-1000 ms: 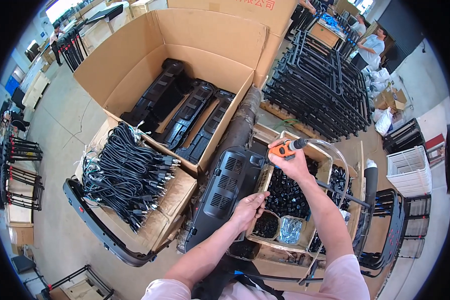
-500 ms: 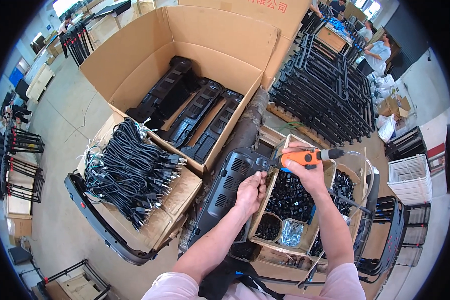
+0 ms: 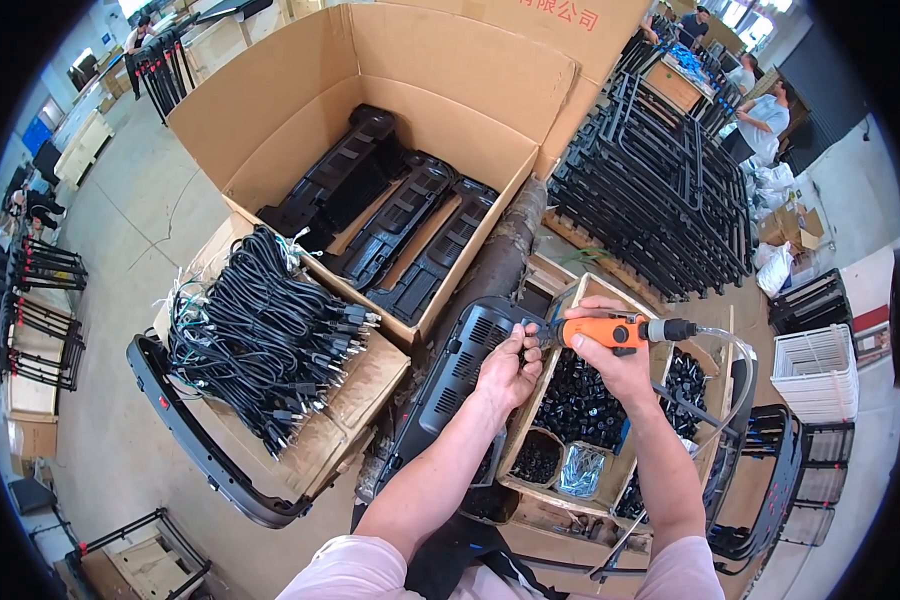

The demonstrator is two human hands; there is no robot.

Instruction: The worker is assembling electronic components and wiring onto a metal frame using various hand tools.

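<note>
My right hand (image 3: 610,352) is wrapped round an orange pneumatic screwdriver (image 3: 602,333), held level with its tip pointing left and an air hose (image 3: 722,335) at its rear. Just before the tip, the fingers of my left hand (image 3: 508,372) are pinched together; what they hold, if anything, is too small to make out. Under that hand lies a long black plastic housing (image 3: 460,368) with rows of vent slots, its upper end near the screwdriver tip.
A wooden tray (image 3: 518,442) of small black parts stands at right, with a bin of silver screws (image 3: 580,468). Black cables (image 3: 260,340) lie heaped at left. A cardboard box (image 3: 460,75) holds black housings behind. Metal frames (image 3: 660,185) are stacked at far right, people beyond.
My left hand has moved slightly up and right, towards the screwdriver's tip. The screwdriver has been turned to lie more level. The view has shifted a little.
</note>
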